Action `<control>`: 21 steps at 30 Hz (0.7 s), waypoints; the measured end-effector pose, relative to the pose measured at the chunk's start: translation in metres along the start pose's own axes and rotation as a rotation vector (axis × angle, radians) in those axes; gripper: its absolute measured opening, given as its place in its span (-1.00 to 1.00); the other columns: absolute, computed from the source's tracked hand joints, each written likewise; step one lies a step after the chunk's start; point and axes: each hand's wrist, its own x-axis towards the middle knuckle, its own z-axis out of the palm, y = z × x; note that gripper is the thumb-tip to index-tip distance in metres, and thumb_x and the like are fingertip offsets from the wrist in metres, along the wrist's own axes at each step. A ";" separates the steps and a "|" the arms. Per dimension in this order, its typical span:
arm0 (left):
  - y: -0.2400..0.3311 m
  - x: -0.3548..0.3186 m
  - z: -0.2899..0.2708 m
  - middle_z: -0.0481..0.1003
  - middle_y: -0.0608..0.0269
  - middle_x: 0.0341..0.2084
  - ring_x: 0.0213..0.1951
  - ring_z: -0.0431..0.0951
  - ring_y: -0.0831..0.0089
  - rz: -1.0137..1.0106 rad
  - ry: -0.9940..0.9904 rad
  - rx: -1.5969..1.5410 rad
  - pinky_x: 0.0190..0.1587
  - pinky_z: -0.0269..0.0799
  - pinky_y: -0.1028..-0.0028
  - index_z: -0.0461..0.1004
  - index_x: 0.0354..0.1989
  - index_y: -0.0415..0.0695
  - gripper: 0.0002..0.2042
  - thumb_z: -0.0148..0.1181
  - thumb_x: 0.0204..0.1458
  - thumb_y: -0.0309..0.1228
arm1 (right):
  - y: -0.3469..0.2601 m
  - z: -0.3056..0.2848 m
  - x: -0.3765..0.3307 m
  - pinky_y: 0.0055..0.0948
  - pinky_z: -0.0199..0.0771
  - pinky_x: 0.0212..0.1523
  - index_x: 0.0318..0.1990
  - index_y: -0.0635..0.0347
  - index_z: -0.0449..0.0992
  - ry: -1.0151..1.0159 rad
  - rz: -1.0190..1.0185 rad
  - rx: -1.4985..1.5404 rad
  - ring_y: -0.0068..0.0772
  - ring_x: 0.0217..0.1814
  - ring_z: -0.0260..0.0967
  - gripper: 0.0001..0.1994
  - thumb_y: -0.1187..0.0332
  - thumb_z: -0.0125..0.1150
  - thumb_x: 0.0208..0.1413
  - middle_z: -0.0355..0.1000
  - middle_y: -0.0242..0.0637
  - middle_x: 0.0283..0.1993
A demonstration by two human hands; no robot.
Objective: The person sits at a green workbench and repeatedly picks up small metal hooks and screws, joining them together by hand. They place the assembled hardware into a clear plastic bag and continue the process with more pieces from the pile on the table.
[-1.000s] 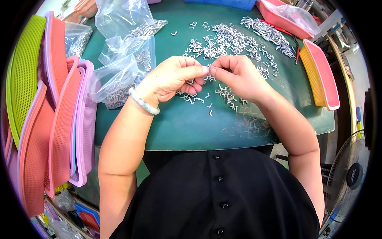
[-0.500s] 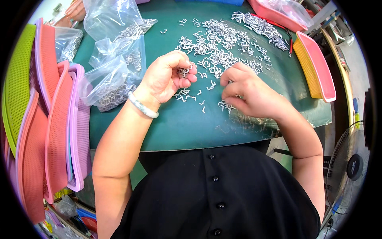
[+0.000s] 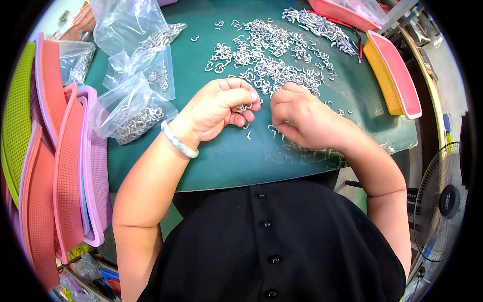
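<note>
A loose spread of small curved silver metal hooks (image 3: 274,48) lies on the green table mat, just beyond my hands. My left hand (image 3: 216,108), with a pale bangle at the wrist, is curled around several of these little hooks (image 3: 243,107), thumb over the fingers. To its right my right hand (image 3: 308,118) is low over the mat, back upward and fingers bent together. A few hooks (image 3: 273,131) show beside and under its fingertips. What the fingertips pinch, if anything, is hidden.
Clear plastic bags of metal pieces (image 3: 138,118) lie at the left, beside stacked perforated baskets (image 3: 98,166). A heap of longer grey pieces (image 3: 322,30) sits at the back right, near a pink-and-yellow basket (image 3: 397,75). A fan (image 3: 437,201) stands at the right.
The view has shifted slightly. My left hand has come nearer to the right hand and covers the spot where loose hooks lay. My right fingers have drawn closer together.
</note>
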 end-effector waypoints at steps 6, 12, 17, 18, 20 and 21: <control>-0.002 -0.002 0.006 0.45 0.29 -0.52 -0.55 0.44 0.63 -0.020 0.001 0.101 -0.55 0.36 0.70 0.39 -0.38 -0.20 -0.93 0.10 -0.04 -0.50 | 0.000 -0.001 -0.002 -0.37 0.19 -0.20 -0.53 0.16 0.42 0.089 -0.065 -0.021 -0.27 -0.26 0.18 -0.91 0.51 0.17 -0.29 0.26 -0.32 -0.43; -0.005 -0.005 0.018 0.40 0.39 -0.59 -0.60 0.37 0.70 -0.006 -0.027 0.357 -0.58 0.26 0.73 0.43 -0.40 -0.22 -0.90 0.14 -0.06 -0.47 | 0.005 -0.002 0.001 -0.36 0.25 -0.26 -0.52 0.19 0.43 0.139 0.018 0.206 -0.22 -0.32 0.23 -0.92 0.50 0.18 -0.26 0.31 -0.28 -0.47; -0.006 -0.006 0.023 0.38 0.43 -0.63 -0.61 0.34 0.72 -0.004 0.001 0.477 -0.60 0.21 0.73 0.43 -0.45 -0.17 -0.92 0.13 -0.04 -0.44 | 0.011 0.000 0.003 -0.37 0.28 -0.25 -0.49 0.21 0.45 0.228 0.051 0.307 -0.21 -0.32 0.25 -0.94 0.48 0.16 -0.20 0.33 -0.27 -0.48; -0.007 -0.005 0.021 0.38 0.43 -0.63 -0.61 0.34 0.72 0.001 0.008 0.459 -0.59 0.22 0.73 0.43 -0.45 -0.17 -0.92 0.13 -0.04 -0.44 | 0.013 -0.001 0.003 -0.37 0.27 -0.24 -0.48 0.21 0.46 0.236 0.060 0.313 -0.21 -0.31 0.25 -0.94 0.48 0.15 -0.19 0.33 -0.27 -0.47; -0.006 -0.005 0.019 0.38 0.42 -0.62 -0.61 0.35 0.72 0.003 0.009 0.430 -0.59 0.22 0.72 0.43 -0.45 -0.17 -0.93 0.12 -0.04 -0.44 | 0.014 -0.002 -0.002 -0.36 0.25 -0.20 -0.47 0.20 0.47 0.202 0.075 0.123 -0.24 -0.26 0.24 -0.94 0.47 0.15 -0.18 0.33 -0.28 -0.42; -0.006 -0.005 0.019 0.38 0.42 -0.61 -0.60 0.35 0.71 0.001 0.003 0.418 -0.59 0.23 0.72 0.43 -0.45 -0.17 -0.93 0.11 -0.04 -0.45 | 0.014 -0.003 -0.004 -0.36 0.24 -0.18 -0.47 0.19 0.48 0.185 0.082 0.029 -0.25 -0.24 0.24 -0.93 0.47 0.15 -0.18 0.33 -0.29 -0.40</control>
